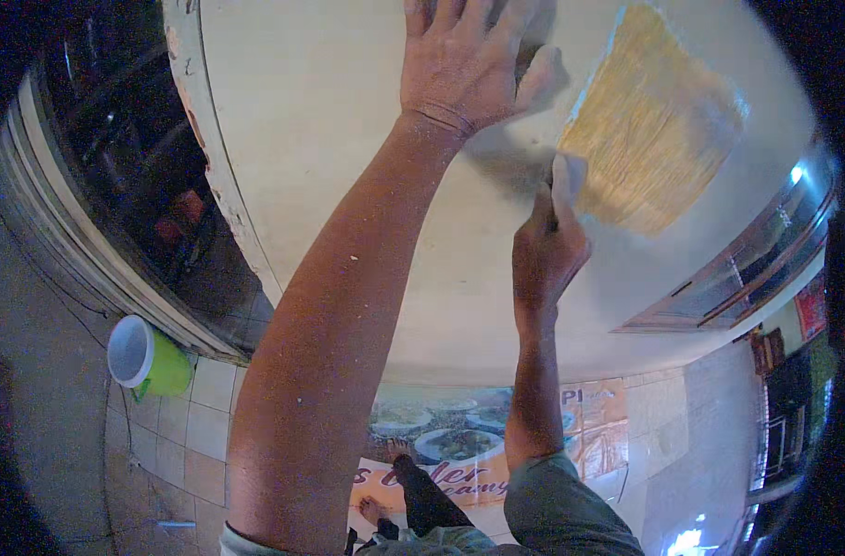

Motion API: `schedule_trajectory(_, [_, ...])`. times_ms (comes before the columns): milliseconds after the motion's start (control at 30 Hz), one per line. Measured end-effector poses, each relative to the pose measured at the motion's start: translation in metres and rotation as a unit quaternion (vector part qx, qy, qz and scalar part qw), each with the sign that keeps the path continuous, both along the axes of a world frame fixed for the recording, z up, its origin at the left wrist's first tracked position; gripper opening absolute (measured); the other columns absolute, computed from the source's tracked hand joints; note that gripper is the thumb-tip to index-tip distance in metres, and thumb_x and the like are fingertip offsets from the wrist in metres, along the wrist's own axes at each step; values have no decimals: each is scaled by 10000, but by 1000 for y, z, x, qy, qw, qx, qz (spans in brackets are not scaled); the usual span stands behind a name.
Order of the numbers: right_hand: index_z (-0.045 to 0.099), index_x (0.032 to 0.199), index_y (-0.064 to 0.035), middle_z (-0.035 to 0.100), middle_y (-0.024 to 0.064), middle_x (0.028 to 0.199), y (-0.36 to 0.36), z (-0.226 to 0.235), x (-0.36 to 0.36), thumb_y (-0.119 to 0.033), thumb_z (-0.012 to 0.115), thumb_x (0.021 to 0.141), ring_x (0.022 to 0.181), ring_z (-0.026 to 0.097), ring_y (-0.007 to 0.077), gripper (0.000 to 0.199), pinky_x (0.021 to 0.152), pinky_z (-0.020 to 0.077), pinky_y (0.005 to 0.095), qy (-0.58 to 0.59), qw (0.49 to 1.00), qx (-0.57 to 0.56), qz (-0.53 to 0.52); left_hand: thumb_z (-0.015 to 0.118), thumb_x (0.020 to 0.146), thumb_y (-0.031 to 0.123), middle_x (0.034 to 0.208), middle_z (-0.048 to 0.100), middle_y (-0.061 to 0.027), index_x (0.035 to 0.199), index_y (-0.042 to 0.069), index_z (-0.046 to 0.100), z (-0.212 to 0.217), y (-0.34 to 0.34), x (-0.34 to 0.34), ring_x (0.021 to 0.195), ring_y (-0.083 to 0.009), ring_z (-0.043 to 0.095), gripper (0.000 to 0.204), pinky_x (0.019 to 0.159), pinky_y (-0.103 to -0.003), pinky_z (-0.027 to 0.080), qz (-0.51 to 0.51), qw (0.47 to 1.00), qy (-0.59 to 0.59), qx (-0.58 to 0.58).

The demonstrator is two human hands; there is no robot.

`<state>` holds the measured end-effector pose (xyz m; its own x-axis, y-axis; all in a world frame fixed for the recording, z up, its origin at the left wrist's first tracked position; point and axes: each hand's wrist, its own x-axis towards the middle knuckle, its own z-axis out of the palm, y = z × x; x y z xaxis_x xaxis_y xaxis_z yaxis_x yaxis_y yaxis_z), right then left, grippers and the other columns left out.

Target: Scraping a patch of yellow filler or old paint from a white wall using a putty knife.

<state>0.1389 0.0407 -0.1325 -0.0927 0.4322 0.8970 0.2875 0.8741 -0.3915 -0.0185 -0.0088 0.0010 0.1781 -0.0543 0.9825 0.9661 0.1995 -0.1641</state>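
Observation:
My left hand (459, 74) lies flat on a pale cream wall (311, 102), fingers spread, their tips cut off by the top edge. Lower and to the right, my right hand (547, 250) is closed, with the thumb or a finger pointing up along the wall. It is beside the lower left edge of a rough yellow-brown patch (659, 130) bordered by thin bluish-white lines. Something dark shows between its fingers, too small to name. White specks dot my left forearm.
On the left, an opening with a chipped white frame (209, 157) leads to a dark space. A green bucket (167, 366) stands on floor tiles. A printed banner (589, 435) lies under my bare feet. To the right is a wood-framed window (728, 278).

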Motion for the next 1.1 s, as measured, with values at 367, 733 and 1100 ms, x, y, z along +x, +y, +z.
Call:
schedule_trajectory(367, [644, 1322, -83, 666, 262, 894, -17, -30, 12, -84, 593, 976, 618, 586, 240, 350, 638, 485, 342, -80, 991, -98, -42, 577, 934, 498, 1638, 188, -214, 1563, 123, 326, 5, 20, -24, 1511, -447, 132, 774, 1165, -683, 77, -1, 994, 88, 72])
schedule_trajectory(733, [616, 1355, -122, 629, 212, 783, 10, -62, 13, 5, 599, 911, 618, 585, 331, 462, 569, 443, 416, -24, 1000, 0, -13, 601, 928, 494, 1624, 210, -240, 1549, 115, 353, 0, -5, 12, 1493, -473, 170, 769, 1159, -685, 90, 40, 998, -26, -51])
schedule_trajectory(1100, [599, 1380, -129, 696, 236, 1047, 2, -41, 5, 47, 592, 863, 748, 676, 383, 546, 654, 518, 436, 68, 994, -13, 83, 589, 880, 486, 1613, 301, -181, 1520, 194, 439, -13, -2, 9, 1500, -417, 217, 719, 1179, -630, 120, 87, 993, -57, -58])
